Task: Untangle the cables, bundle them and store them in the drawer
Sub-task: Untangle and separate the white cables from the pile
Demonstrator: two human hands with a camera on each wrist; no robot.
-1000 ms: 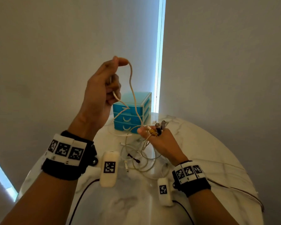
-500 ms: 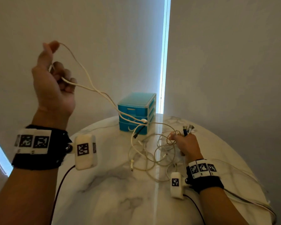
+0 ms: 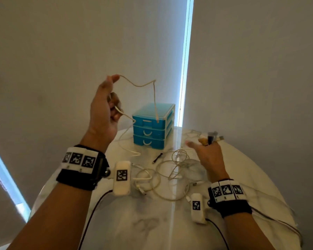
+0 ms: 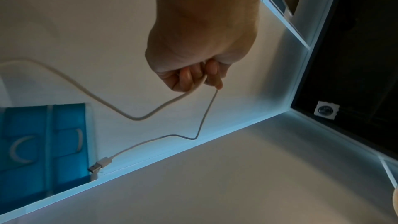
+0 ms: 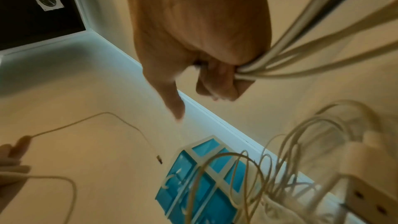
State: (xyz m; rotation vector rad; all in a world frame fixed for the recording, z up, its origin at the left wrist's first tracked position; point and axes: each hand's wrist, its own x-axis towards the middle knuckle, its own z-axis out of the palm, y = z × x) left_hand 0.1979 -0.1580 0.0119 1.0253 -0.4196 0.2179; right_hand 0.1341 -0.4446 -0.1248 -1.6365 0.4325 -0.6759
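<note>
My left hand [image 3: 111, 103] is raised above the table and grips a white cable [image 3: 139, 85] in its curled fingers [image 4: 191, 77]. The cable arcs off the thumb, and its USB plug [image 4: 98, 166] hangs free in front of the blue drawer unit [image 3: 152, 127]. Another stretch drops to the table. My right hand [image 3: 204, 144] hovers at the right, thumb stretched out, clutching several cable ends [image 5: 301, 54] whose plugs [image 3: 212, 137] stick up above the fingers. A tangle of white cables [image 3: 170, 170] lies on the marble table [image 3: 152, 222] between my hands. All three drawers look closed.
A short black plug end [image 3: 157, 157] lies in front of the drawer unit. In the right wrist view a white block with holes [image 5: 370, 193] sits beside the loops, blurred. Thin dark wires run from my wrist cameras over the table edge. Walls stand close behind.
My left hand swung back from the far left towards the middle. Its cable end has come away from the tangle and now dangles free. My right hand lifted slightly and its thumb spread.
</note>
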